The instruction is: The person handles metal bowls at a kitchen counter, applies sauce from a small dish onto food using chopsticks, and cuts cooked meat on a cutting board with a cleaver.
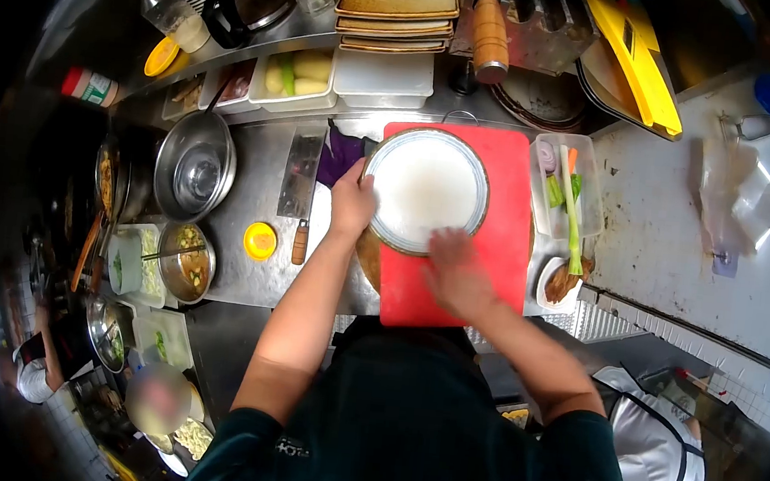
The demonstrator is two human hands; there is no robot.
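The left hand (354,203) clasps the left rim of a blue-banded white plate (428,189), which overlaps the left edge of the red cutting board (500,269); the right hand (457,270) is blurred by the lower rim — whether it grips, I cannot tell — and an uneven push there could tip the plate

Wide head view, steeply down over counter (252,194)

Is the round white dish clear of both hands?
No, the left hand grips the round white dish at its rim.
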